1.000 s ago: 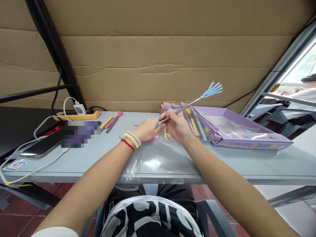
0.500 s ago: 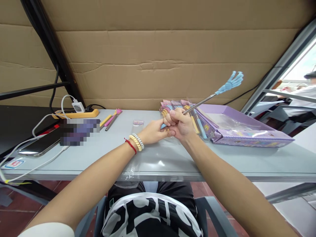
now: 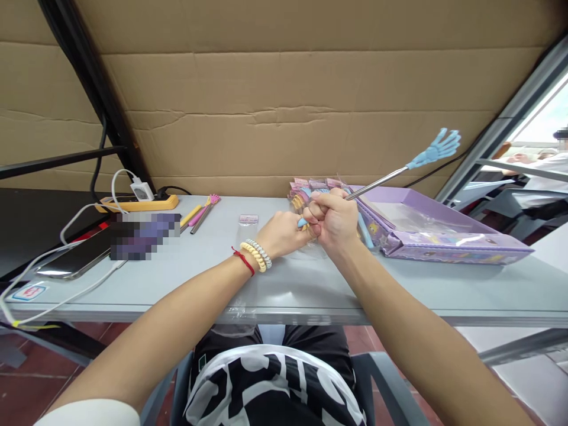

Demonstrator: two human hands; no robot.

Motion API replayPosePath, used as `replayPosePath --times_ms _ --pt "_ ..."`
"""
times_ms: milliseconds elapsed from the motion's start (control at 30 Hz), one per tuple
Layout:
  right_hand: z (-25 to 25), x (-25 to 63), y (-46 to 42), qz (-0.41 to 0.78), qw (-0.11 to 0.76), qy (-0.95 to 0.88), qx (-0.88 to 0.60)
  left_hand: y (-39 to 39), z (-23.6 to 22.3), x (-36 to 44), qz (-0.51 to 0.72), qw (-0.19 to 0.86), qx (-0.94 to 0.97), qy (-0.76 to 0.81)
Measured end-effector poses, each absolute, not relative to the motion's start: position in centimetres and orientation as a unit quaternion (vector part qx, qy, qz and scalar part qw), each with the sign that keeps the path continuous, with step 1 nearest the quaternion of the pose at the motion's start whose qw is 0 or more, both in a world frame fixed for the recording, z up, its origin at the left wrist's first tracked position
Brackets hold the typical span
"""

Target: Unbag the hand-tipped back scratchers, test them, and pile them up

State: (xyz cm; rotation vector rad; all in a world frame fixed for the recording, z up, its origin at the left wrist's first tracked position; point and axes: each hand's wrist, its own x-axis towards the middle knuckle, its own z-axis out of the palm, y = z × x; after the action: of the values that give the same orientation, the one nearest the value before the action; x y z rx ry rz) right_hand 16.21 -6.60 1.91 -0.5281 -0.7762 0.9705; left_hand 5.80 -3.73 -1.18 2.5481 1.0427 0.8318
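A back scratcher (image 3: pixel 381 180) with a light blue hand-shaped head and a metal rod slants up to the right above the table. My right hand (image 3: pixel 337 222) is wrapped round its rod in a fist. At the lower end, the fingers of my left hand (image 3: pixel 288 234) are closed on the blue handle, touching my right hand. Behind my hands lie several packaged back scratchers (image 3: pixel 306 188) with pink labels, partly hidden. A clear plastic sleeve with a pink label (image 3: pixel 248 219) lies flat beside my left wrist.
An open purple box (image 3: pixel 452 254) stands at the right with clear plastic inside. Unwrapped back scratchers (image 3: pixel 204 214), yellow and pink, lie at the left. Further left are a phone (image 3: pixel 77 257), white cables and a yellow power strip (image 3: pixel 164 203). Cardboard (image 3: pixel 284 83) rises behind the table.
The back scratcher has moved to the right, and its blue head reaches farther out and higher. My right hand has gone from a looser grasp to a fist round the rod.
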Motion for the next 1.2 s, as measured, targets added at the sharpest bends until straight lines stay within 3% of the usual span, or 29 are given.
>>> replayPosePath --times_ms 300,533,967,1200 --pt "1.6 17.0 -6.1 0.468 0.762 -0.393 -0.212 -3.6 -1.2 5.4 0.291 0.116 0.857 0.410" --pt "0.6 16.5 -5.6 0.521 0.676 -0.466 -0.235 -3.5 -1.3 4.8 0.319 0.200 0.862 0.340" --pt "1.6 16.7 -6.4 0.425 0.767 -0.428 -0.221 -3.9 -0.7 5.7 0.277 0.109 0.848 0.438" --pt "3.0 22.8 -5.7 0.359 0.845 -0.334 -0.213 -2.1 -0.1 2.6 0.223 0.108 0.832 0.497"
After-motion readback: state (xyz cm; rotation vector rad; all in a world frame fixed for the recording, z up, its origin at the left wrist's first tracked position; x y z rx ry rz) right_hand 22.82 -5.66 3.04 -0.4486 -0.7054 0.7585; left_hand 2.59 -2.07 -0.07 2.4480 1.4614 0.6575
